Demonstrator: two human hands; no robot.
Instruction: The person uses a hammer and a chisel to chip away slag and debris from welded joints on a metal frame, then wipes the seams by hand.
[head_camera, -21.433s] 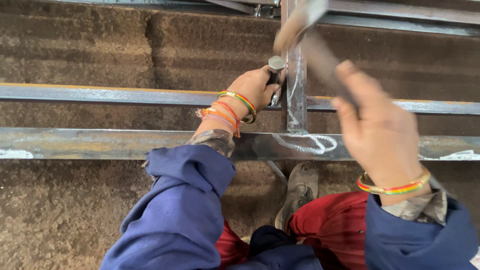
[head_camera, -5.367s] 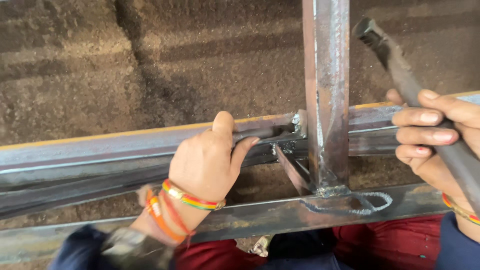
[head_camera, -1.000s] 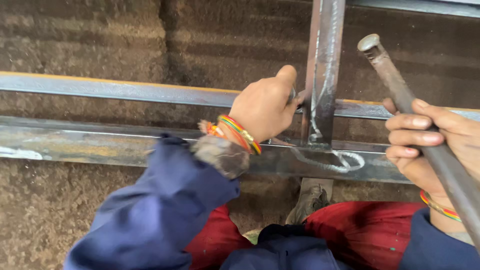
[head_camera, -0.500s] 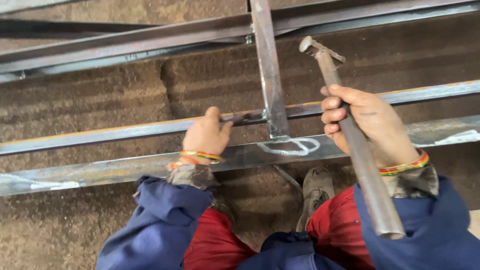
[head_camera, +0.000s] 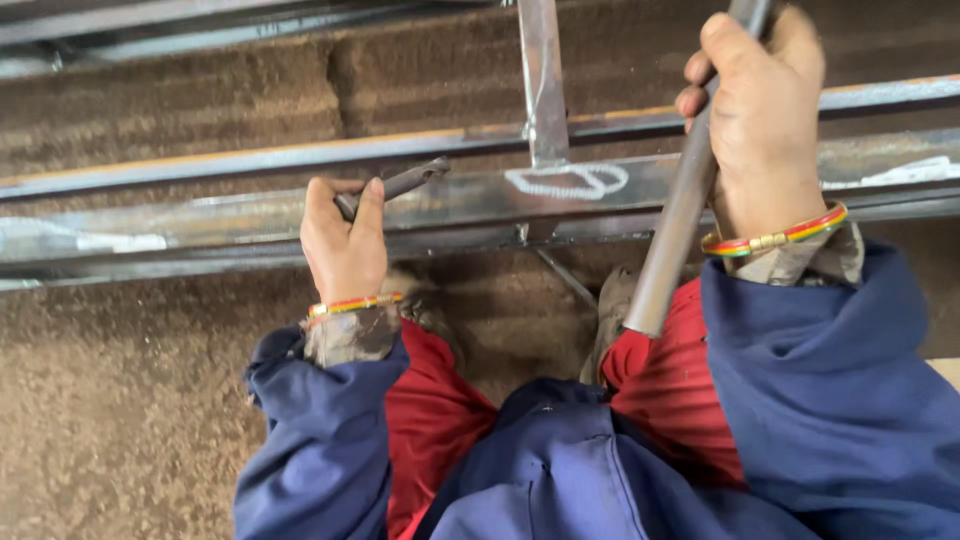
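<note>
Half a second ago the left hand (head_camera: 345, 245) lay against the joint, at the foot of the upright bar (head_camera: 542, 80). It now sits further to the left along the near rail (head_camera: 200, 225), well clear of the joint. The fingers are wrapped around a short dark metal rod (head_camera: 400, 185), likely a chisel or punch. Its free end points up and right toward the joint but does not touch it.

The right hand (head_camera: 765, 110) has come up and closer to the camera. It is clenched around the long grey handle (head_camera: 675, 215) of a hammer. The head is out of frame at the top edge; the butt end hangs over the red trousers (head_camera: 660, 400). Half a second ago the head was in view above the rails.

Judgement: the tool tip is off the weld and the hammer is raised, so this is a pause or reset between blows, not a strike in progress.

Counts:
- Hands: two, both the worker's own.
- Tools: two, one per hand.
- Long horizontal rails: two clearly, near rail and far rail (head_camera: 250, 160); more steel shows in the top left corner, number unclear.
- Upright bar: one.
- White chalk loop (head_camera: 565, 180) on the near rail at the joint: one.
- Striped bangles: one on each wrist.
- Shoe (head_camera: 612, 305): one, between the knees.
</note>
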